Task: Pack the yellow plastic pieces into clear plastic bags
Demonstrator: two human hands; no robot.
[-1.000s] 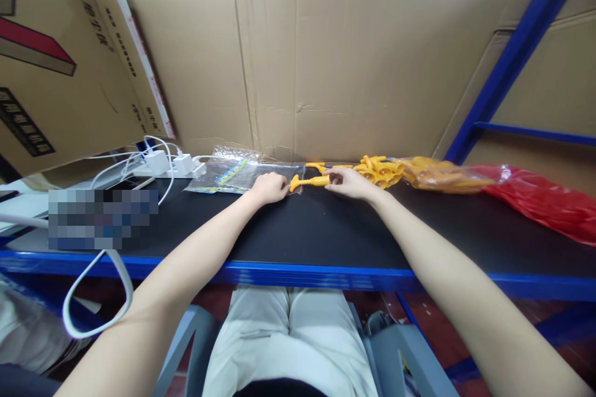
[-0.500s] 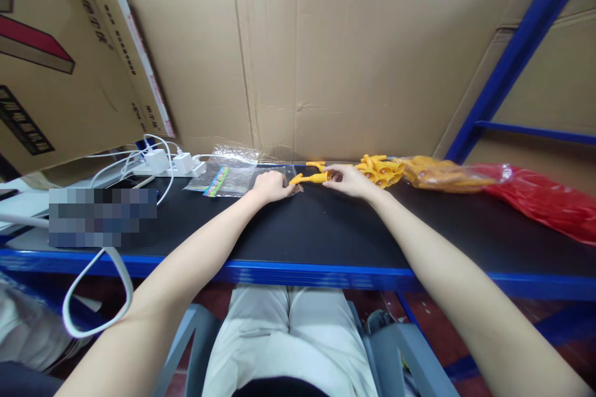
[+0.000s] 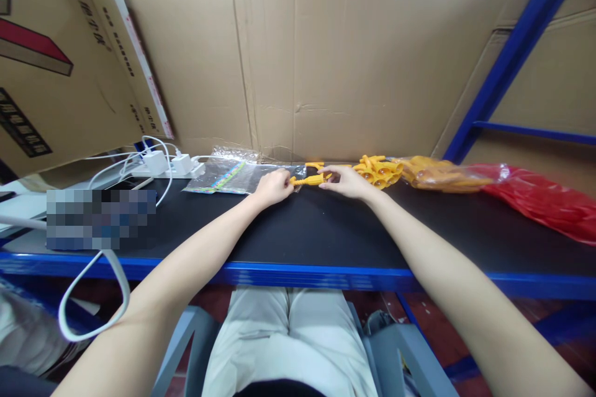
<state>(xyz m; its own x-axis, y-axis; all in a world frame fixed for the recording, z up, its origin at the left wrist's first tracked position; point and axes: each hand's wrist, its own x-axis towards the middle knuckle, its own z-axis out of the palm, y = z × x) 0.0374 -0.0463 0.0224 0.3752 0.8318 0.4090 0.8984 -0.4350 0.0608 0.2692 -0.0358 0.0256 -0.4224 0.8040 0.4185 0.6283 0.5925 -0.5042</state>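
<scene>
Off-white trousers (image 3: 288,341) nearest, grey chair armrests (image 3: 414,350) either side. Blue-edged bench (image 3: 326,229) with black top runs across in front; white cable loop (image 3: 123,282) hangs past its edge at left. Both forearms reach over the bench.

Left hand (image 3: 274,187): fingers curled, pinching the left end of a yellow plastic piece (image 3: 313,180). Right hand (image 3: 348,182): thumb and forefinger closed on its right end, other fingers loosely bent. Piece lies roughly level between the two hands, toward the rear of the bench. Exact fingertip contact too small to read.

Left of left hand: flat clear plastic bags (image 3: 228,178) with a multicoloured strip. Right of right hand: loose pile of yellow plastic parts (image 3: 379,172), then clear bag of yellow parts (image 3: 442,175), then red plastic bag (image 3: 540,197). Further left: white power strip (image 3: 198,169), two plug-in chargers (image 3: 156,162).

Back: brown cardboard sheet (image 3: 372,62) upright, printed carton (image 3: 88,74) left, blue rack post (image 3: 507,62) right.
</scene>
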